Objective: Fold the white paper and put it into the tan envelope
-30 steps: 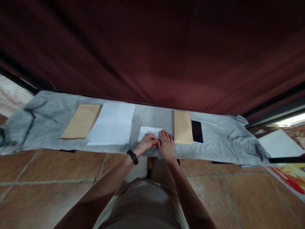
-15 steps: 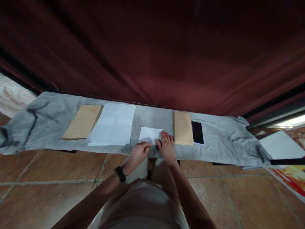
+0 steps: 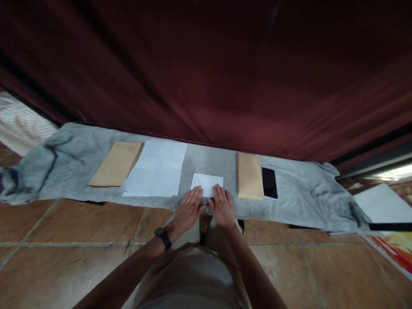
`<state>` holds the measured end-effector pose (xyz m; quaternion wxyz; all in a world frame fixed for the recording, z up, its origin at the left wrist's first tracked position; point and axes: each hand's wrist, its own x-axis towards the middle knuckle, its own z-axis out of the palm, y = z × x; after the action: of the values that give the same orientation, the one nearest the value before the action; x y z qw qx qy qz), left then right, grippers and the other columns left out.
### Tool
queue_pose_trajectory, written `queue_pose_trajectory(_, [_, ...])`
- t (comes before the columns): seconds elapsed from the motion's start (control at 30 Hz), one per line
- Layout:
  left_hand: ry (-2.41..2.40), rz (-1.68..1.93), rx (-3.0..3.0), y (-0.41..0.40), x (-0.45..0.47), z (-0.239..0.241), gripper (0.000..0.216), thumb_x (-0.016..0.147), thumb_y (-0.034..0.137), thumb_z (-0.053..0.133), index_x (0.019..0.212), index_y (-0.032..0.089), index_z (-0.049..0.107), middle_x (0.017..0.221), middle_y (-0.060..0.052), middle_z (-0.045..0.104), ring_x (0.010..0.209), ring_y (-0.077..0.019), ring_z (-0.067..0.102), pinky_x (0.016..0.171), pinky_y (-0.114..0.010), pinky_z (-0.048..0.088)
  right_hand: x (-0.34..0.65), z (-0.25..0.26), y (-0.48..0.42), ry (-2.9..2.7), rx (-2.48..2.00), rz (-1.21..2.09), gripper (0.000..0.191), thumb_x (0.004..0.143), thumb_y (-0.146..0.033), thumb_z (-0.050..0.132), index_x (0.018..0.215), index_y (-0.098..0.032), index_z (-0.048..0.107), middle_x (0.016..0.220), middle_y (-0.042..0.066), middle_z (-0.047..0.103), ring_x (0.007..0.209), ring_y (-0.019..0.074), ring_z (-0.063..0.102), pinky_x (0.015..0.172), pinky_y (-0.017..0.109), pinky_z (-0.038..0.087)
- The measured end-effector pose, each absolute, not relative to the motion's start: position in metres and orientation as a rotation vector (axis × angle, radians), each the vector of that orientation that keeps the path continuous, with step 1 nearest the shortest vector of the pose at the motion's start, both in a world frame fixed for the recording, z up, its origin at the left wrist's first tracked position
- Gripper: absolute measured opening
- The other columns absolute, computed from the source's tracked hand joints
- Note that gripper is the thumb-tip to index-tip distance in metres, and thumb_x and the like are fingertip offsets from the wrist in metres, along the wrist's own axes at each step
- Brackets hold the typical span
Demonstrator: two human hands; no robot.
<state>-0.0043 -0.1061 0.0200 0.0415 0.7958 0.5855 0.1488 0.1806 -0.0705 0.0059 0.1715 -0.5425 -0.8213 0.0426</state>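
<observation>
A small white folded sheet of paper [image 3: 207, 179] lies on the grey cloth right in front of me. My left hand [image 3: 189, 207] rests flat with its fingers stretched over the paper's near left corner. On the near right corner lie the fingers of my right hand [image 3: 222, 207], also flat and extended. Neither hand grips anything. To the left is a stack of larger white sheets [image 3: 157, 167], partly over a stack of brown envelopes [image 3: 116, 164]. Right of the folded paper sits another pile of brown envelopes [image 3: 250, 176].
A dark-screened phone [image 3: 269, 182] lies beside the right envelope pile. The grey cloth [image 3: 305, 193] covers a long narrow surface, with a dark red curtain-like sheet [image 3: 206, 86] behind it. A white board [image 3: 386, 204] stands at the far right, above the tiled floor [image 3: 277, 266].
My left hand has opened from a closed pinch and now lies flat on the paper. My right hand has moved slightly toward me. The whole view has shifted a little.
</observation>
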Motion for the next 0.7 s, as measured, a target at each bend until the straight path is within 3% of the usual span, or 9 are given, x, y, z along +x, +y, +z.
queue_pose_trajectory(0.13, [1.856,0.457,2.417,-0.107,-0.015,0.023,0.054,0.102,0.035,0.041,0.15,0.009,0.046,0.157,-0.018,0.044,0.15,-0.0277,0.037,0.125,-0.049,0.028,0.199,0.0,-0.075,-2.276,-1.549,0.061,0.055,0.105,-0.035,0.042,0.156,-0.013,0.038,0.157,0.016,0.046,0.145,0.0282,0.042,0.12,0.05,0.031])
queue_pose_trajectory(0.3, [1.794,0.426,2.486,-0.088,0.008,0.032,0.047,0.099,0.022,0.042,0.142,0.009,0.054,0.156,-0.018,0.047,0.15,-0.0288,0.036,0.125,-0.05,0.026,0.198,-0.001,-0.069,-2.154,-1.589,0.12,0.047,0.104,-0.024,0.037,0.149,-0.012,0.047,0.15,0.015,0.054,0.139,0.0262,0.048,0.117,0.048,0.034])
queue_pose_trajectory(0.5, [1.746,0.226,2.474,-0.066,0.052,0.039,0.052,0.094,0.011,0.042,0.144,0.007,0.051,0.152,-0.022,0.05,0.143,-0.0304,0.046,0.117,-0.046,0.037,0.19,-0.005,-0.049,-1.869,-1.588,0.449,0.044,0.1,-0.024,0.038,0.135,-0.017,0.062,0.131,0.014,0.068,0.119,0.0249,0.063,0.103,0.043,0.049])
queue_pose_trajectory(0.7, [1.817,0.122,2.549,-0.059,0.06,0.047,0.049,0.094,0.007,0.041,0.142,0.005,0.054,0.144,-0.025,0.056,0.135,-0.0317,0.054,0.107,-0.045,0.046,0.192,-0.013,-0.035,-1.512,-1.474,0.904,0.045,0.095,-0.036,0.042,0.126,-0.018,0.069,0.126,0.012,0.072,0.115,0.0256,0.067,0.101,0.043,0.053])
